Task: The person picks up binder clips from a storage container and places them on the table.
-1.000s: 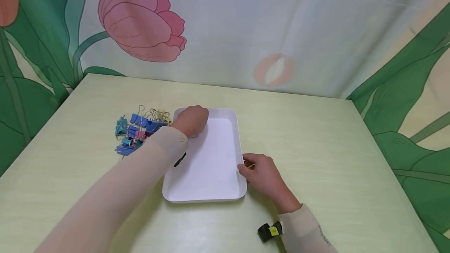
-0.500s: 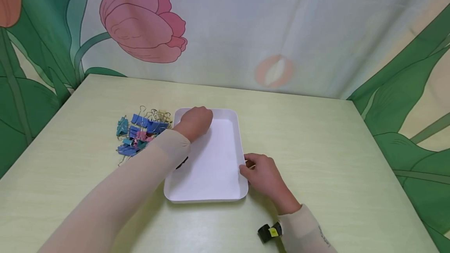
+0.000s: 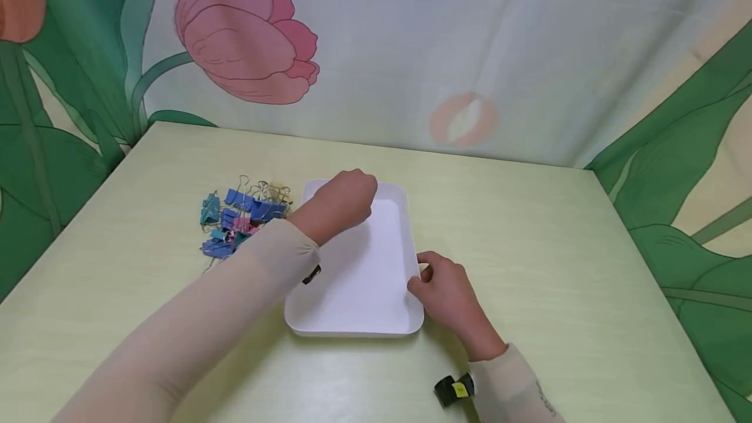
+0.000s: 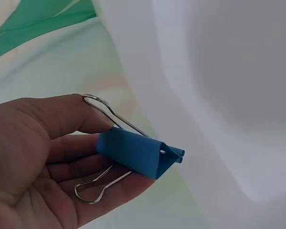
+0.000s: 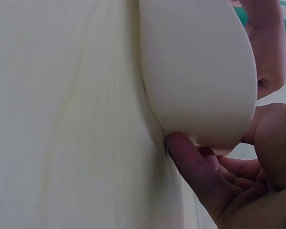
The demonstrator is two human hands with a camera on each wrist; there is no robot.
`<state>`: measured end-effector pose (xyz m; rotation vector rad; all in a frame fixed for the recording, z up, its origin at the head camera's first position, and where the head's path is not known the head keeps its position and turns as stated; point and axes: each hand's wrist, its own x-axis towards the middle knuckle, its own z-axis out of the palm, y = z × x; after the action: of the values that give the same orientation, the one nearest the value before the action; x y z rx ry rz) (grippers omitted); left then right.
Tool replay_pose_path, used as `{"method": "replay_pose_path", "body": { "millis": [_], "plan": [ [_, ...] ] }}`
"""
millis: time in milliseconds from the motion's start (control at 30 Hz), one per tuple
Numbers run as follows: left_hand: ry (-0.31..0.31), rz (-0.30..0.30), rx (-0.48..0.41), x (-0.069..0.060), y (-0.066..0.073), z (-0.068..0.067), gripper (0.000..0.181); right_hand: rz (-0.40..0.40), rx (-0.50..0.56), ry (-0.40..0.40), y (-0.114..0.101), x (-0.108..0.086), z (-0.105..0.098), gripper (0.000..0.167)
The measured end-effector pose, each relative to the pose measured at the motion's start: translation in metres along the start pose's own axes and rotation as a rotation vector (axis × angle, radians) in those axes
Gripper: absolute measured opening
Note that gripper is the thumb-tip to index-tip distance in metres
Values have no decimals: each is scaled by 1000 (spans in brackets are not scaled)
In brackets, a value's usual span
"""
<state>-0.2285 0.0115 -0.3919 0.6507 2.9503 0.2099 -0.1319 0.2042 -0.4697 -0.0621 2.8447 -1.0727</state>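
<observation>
A blue binder clip (image 4: 133, 149) with silver wire handles is pinched between the thumb and fingers of my left hand (image 4: 62, 143). In the head view this left hand (image 3: 343, 200) is over the far part of a white rectangular tray (image 3: 364, 286), and the clip is hidden behind it. At the tray's right side my right hand (image 3: 448, 289) holds the edge, thumb at the rim. The right wrist view has a finger of the right hand (image 5: 233, 186) against the tray's outer wall (image 5: 195, 76), low down by the table.
Left of the tray lies a pile of binder clips (image 3: 255, 207) in blue, teal, pink and yellow, partly behind my left sleeve (image 3: 223, 305). Everything sits on a pale table (image 3: 529, 234). A printed curtain (image 3: 376, 51) hangs behind its far edge.
My left hand has moved rightward over the tray, further from the clip pile. The right hand keeps its place on the tray's edge. The head view has shifted slightly.
</observation>
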Motion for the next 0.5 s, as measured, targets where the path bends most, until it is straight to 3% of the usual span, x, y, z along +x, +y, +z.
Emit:
{"method": "replay_pose_path", "body": {
  "millis": [167,367,500],
  "plan": [
    [2,2,-103,-15,-3,-20,17,12,-1,-9,1,0,0,40],
    [150,53,-190,-39,-21,-35,16,0,-11,-25,1,0,0,38],
    [175,33,-280,-54,-31,-39,15,-12,-20,-27,0,0,0,33]
  ]
}}
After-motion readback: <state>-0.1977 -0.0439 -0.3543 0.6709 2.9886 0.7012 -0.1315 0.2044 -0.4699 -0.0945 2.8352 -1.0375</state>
